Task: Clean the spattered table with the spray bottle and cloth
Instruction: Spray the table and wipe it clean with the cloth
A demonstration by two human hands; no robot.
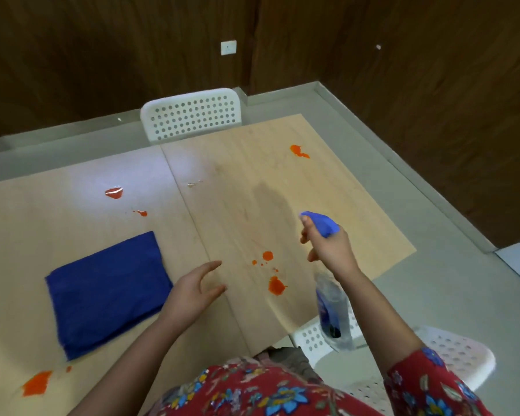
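Observation:
My right hand grips the neck of a clear spray bottle with a blue trigger head, held in the air over the table's right half, nozzle pointing away from me. My left hand hovers open above the light wooden table, fingers spread, holding nothing. A folded dark blue cloth lies flat on the left half, just left of my left hand. Orange-red spatters mark the table: one cluster between my hands, one at the far right, one at the far left, one at the near left edge.
A white perforated chair stands at the table's far side. Another white perforated chair is under me at the near right. A seam runs between the two tabletops. Grey floor and dark wooden walls surround the table.

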